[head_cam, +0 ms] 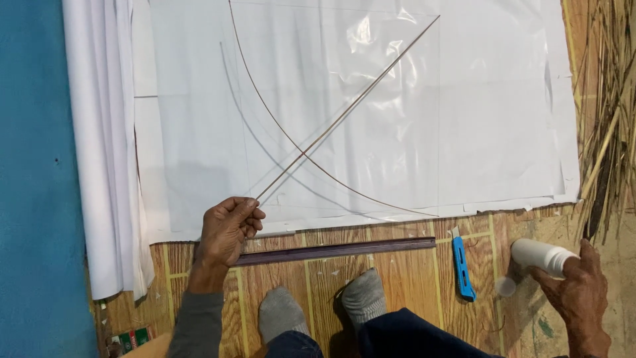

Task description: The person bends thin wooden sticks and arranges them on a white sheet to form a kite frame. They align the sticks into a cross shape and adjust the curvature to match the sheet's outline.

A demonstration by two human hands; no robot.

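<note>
My left hand (227,227) pinches the near end of a thin straight stick (348,110) that rises diagonally to the upper right. A thin curved stick (271,119) crosses it and bows over a large white paper sheet (477,132) covered with clear plastic film. My right hand (578,285) at the lower right grips a white plastic bottle (540,255) lying on its side. A small white cap (505,286) sits on the floor beside it.
A long dark ruler (334,251) lies along the paper's near edge. A blue utility knife (461,266) rests on the wood-pattern floor. Folded white paper (99,146) lies at left, dried straw and sticks (606,106) at right. My grey-socked feet (321,308) are below.
</note>
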